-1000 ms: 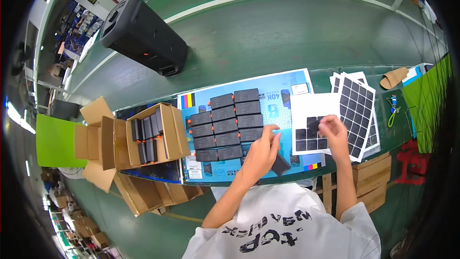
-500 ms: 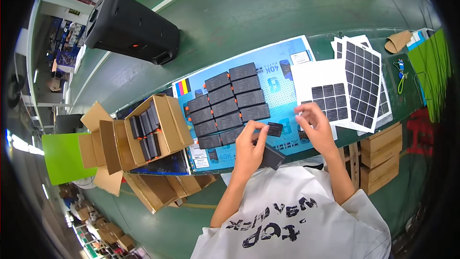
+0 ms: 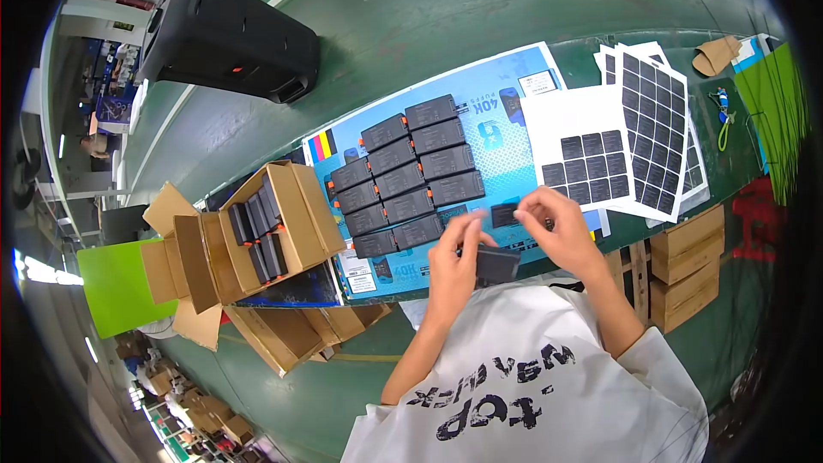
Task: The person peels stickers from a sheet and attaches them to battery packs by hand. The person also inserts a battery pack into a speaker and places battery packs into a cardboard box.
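My left hand (image 3: 454, 259) is closed around a black rectangular block (image 3: 497, 265), and its upper fingertips are blurred. Pinched in my right hand (image 3: 557, 227) is a small black label (image 3: 504, 215), held just above the block. Several black blocks with orange ends (image 3: 399, 180) lie in rows on a blue printed sheet (image 3: 506, 154), left of my hands. To the right, a white sheet (image 3: 573, 111) carries several black labels, some of its upper area bare. It partly overlaps other label sheets (image 3: 653, 120).
An open cardboard box (image 3: 315, 210) at the left holds more black blocks (image 3: 257, 227). A large black speaker (image 3: 231, 34) stands behind on the green surface. Brown paper (image 3: 716, 56) and a green cord (image 3: 723, 133) lie at the right; cartons (image 3: 686, 266) are below the table edge.
The small label has gone from beside my left fingertips to my right fingertips, which have closed. My left hand and the block have turned slightly. The whole view has shifted a little.
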Demonstrator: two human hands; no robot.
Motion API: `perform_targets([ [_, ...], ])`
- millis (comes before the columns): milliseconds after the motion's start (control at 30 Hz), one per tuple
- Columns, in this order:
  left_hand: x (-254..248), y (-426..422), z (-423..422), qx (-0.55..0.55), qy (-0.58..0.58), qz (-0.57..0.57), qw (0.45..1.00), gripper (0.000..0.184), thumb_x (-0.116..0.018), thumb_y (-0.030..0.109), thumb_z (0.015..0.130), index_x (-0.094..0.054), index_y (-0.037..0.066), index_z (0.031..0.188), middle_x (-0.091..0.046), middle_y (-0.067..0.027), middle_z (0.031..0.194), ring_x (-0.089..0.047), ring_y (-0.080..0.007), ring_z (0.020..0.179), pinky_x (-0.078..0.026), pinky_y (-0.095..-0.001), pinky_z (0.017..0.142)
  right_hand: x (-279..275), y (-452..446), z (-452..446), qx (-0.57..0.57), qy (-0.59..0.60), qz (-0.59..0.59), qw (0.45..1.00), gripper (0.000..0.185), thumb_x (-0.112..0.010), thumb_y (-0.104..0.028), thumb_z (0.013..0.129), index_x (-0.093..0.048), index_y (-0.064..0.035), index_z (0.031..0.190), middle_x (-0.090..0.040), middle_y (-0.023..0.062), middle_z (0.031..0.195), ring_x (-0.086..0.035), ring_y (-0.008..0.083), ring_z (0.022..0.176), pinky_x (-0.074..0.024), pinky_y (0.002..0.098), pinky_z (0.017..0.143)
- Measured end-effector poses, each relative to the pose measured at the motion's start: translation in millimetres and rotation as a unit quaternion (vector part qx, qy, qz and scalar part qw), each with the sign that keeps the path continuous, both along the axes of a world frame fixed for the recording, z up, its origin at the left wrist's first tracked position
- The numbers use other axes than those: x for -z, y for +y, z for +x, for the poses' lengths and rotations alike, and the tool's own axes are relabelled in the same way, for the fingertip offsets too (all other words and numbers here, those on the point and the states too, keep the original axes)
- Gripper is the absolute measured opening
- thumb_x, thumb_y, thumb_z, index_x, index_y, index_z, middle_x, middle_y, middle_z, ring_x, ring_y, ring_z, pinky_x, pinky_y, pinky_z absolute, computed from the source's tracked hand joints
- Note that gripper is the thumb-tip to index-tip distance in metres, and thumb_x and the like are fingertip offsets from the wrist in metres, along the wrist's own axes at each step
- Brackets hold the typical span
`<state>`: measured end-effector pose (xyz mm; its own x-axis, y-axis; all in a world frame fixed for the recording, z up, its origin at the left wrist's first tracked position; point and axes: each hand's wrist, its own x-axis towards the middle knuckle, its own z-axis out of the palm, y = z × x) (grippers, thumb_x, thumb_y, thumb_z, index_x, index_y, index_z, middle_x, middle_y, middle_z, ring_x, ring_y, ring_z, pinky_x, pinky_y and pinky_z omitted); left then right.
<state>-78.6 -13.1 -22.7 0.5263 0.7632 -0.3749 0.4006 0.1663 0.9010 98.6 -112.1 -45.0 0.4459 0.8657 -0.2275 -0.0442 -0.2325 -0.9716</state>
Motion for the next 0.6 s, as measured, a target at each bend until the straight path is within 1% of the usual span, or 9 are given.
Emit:
perform_targets([
  [67, 6, -6, 2, -0.009, 0.005, 0.012, 1.0, 0.029, -0.055, 0.019, 0.112, -0.065, 0.003, 0.134, -0.077, -0.0069, 0.091, -0.068, -0.0093, 0.08, -0.053, -0.0247, 0.074, 1, -7, 8, 0.028, -0.089, -0.006, 0.996, 0.009, -0.071, -0.009, 0.101, -0.066, -0.0013, 0.098, -0.065, -0.0008, 0.085, -0.06, 0.0047, 0.074, -0.0473, 0.0223, 0.066],
  [200, 33, -5, -5, 0.056, 0.004, 0.012, 0.998, 0.028, -0.053, 0.018, 0.113, -0.063, 0.004, 0.135, -0.077, -0.0083, 0.097, -0.069, -0.0103, 0.085, -0.054, -0.0259, 0.078, 4, -24, 15, 0.058, 0.047, -0.077, 0.994, 0.011, -0.069, -0.011, 0.102, -0.064, -0.0027, 0.097, -0.064, -0.0005, 0.085, -0.06, 0.0062, 0.071, -0.0477, 0.0225, 0.065],
  [233, 38, -4, -8, 0.06, -0.013, -0.05, 0.997, 0.028, -0.052, 0.017, 0.113, -0.062, 0.003, 0.135, -0.076, -0.0086, 0.102, -0.069, -0.0104, 0.089, -0.054, -0.0259, 0.08, 2, -27, 14, 0.06, 0.047, -0.081, 0.994, 0.011, -0.069, -0.011, 0.102, -0.064, -0.0027, 0.097, -0.064, -0.0005, 0.085, -0.06, 0.0062, 0.071, -0.0477, 0.0225, 0.065],
  [267, 42, -4, -10, 0.064, -0.029, -0.113, 0.991, 0.027, -0.052, 0.017, 0.114, -0.061, 0.003, 0.135, -0.075, -0.0088, 0.107, -0.069, -0.0105, 0.094, -0.054, -0.0259, 0.083, -1, -30, 12, 0.04, 0.106, -0.089, 0.99, 0.012, -0.07, -0.011, 0.102, -0.065, -0.0017, 0.097, -0.065, -0.0006, 0.082, -0.06, 0.0059, 0.071, -0.0481, 0.0227, 0.064],
  [300, 47, -4, -11, 0.066, -0.028, -0.117, 0.991, 0.027, -0.052, 0.017, 0.114, -0.061, 0.003, 0.135, -0.075, -0.0088, 0.107, -0.069, -0.0105, 0.094, -0.054, -0.0259, 0.083, -2, -32, 9, 0.02, 0.163, -0.098, 0.982, 0.012, -0.07, -0.012, 0.101, -0.066, -0.0007, 0.098, -0.065, -0.0007, 0.08, -0.06, 0.0056, 0.07, -0.0486, 0.0229, 0.063],
  [400, 48, -2, -16, 0.016, -0.084, -0.156, 0.984, 0.025, -0.055, 0.013, 0.112, -0.059, 0.003, 0.134, -0.071, -0.0085, 0.12, -0.067, -0.0115, 0.105, -0.053, -0.0264, 0.087, 8, -35, -1, 0.01, 0.165, -0.091, 0.982, 0.012, -0.069, -0.012, 0.102, -0.065, -0.0015, 0.099, -0.064, -0.001, 0.08, -0.06, 0.0062, 0.07, -0.0488, 0.0231, 0.063],
  [467, 53, -3, -24, 0.01, -0.099, -0.161, 0.982, 0.026, -0.057, 0.01, 0.11, -0.056, 0.003, 0.135, -0.07, -0.0094, 0.121, -0.066, -0.0119, 0.106, -0.053, -0.0266, 0.089, 12, -33, -1, 0.01, 0.18, -0.082, 0.98, 0.011, -0.069, -0.012, 0.103, -0.065, -0.0017, 0.1, -0.064, -0.0007, 0.081, -0.061, 0.0066, 0.071, -0.049, 0.0231, 0.064],
  [533, 44, -3, -21, -0.002, -0.114, -0.163, 0.98, 0.029, -0.06, 0.007, 0.109, -0.054, 0.003, 0.137, -0.07, -0.0103, 0.122, -0.065, -0.0123, 0.107, -0.052, -0.0268, 0.09, 11, -29, -2, 0.066, 0.202, -0.015, 0.977, 0.011, -0.069, -0.012, 0.103, -0.064, -0.0021, 0.101, -0.065, 0.0002, 0.083, -0.062, 0.0074, 0.073, -0.0494, 0.023, 0.067],
  [600, 29, -4, -17, -0.025, -0.144, -0.226, 0.963, 0.036, -0.064, -0.001, 0.103, -0.052, 0.003, 0.137, -0.068, -0.0095, 0.124, -0.061, -0.0107, 0.11, -0.047, -0.0233, 0.09, 9, -29, 2, 0.055, 0.221, -0.017, 0.974, 0.011, -0.069, -0.012, 0.103, -0.064, -0.002, 0.101, -0.065, 0.0006, 0.084, -0.062, 0.0076, 0.073, -0.0494, 0.0231, 0.069],
])
